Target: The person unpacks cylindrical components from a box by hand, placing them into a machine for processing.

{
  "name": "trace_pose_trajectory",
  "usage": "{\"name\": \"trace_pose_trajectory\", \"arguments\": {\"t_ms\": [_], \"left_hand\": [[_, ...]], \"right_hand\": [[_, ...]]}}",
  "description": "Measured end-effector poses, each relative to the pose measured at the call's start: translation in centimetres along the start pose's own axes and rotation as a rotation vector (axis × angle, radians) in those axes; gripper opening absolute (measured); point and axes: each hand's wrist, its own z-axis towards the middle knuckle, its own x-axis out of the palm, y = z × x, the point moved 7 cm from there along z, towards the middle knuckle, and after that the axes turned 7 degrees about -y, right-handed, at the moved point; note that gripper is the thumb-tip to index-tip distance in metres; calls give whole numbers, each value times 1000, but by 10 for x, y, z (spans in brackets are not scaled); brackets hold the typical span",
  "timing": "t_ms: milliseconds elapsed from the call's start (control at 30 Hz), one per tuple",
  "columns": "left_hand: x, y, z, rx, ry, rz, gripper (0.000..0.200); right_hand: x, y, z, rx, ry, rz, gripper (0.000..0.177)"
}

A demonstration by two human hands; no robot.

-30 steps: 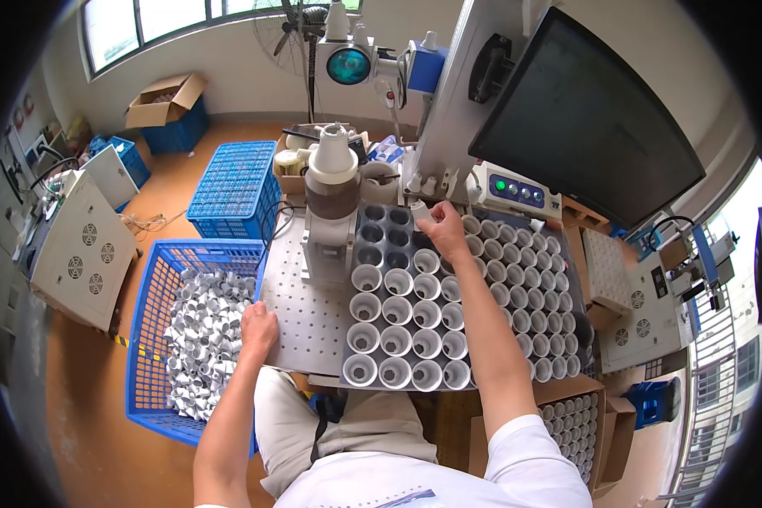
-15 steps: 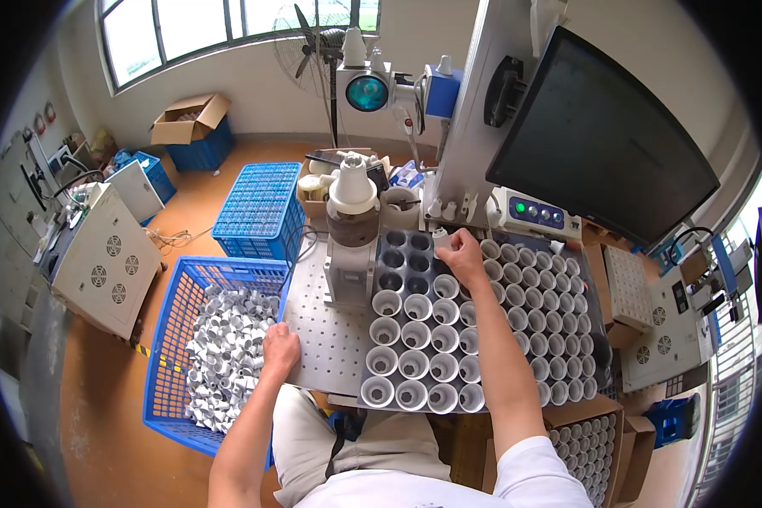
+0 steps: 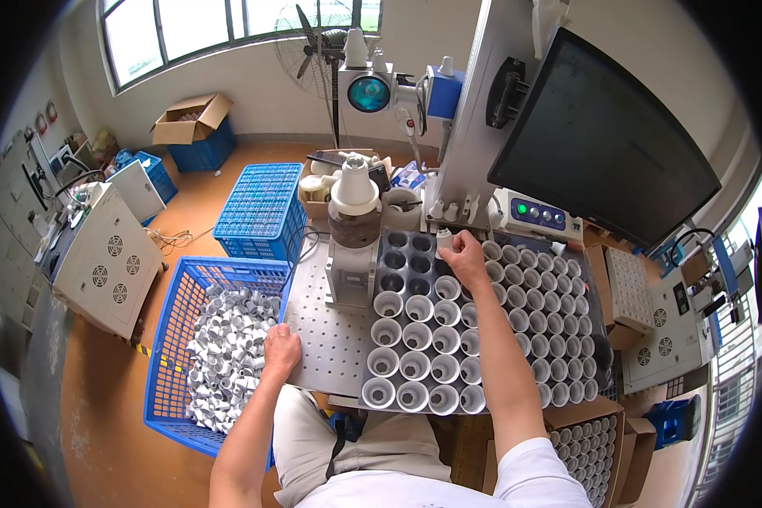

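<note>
My right hand (image 3: pixel 466 261) is pinched around a small white plastic cup-shaped part (image 3: pixel 444 240), near the back edge of a dark tray (image 3: pixel 405 293). Rows of white cup-shaped parts (image 3: pixel 416 336) stand with their wide mouths up in the tray's holes, and several holes at its back left are unfilled. My left hand (image 3: pixel 281 349) is closed at the left edge of a perforated metal plate (image 3: pixel 326 339), beside a blue basket (image 3: pixel 162 356). Its fingertips are hidden, so what it grips, if anything, cannot be seen. Loose white and grey parts (image 3: pixel 229 356) fill the basket in a heap.
Left of the tray stands a machine post with a white cone on top (image 3: pixel 355 190). A lens head (image 3: pixel 368 93) hangs above. A large monitor (image 3: pixel 605 144) and a control box with lit buttons (image 3: pixel 538 213) are at the right. Another blue crate (image 3: pixel 260 203) sits behind the basket.
</note>
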Motion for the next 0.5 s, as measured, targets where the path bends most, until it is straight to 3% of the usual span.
{"name": "trace_pose_trajectory", "arguments": {"t_ms": [500], "left_hand": [[4, 3, 1, -7, 19, -8, 26]], "right_hand": [[0, 3, -1, -23, -8, 27, 32]]}}
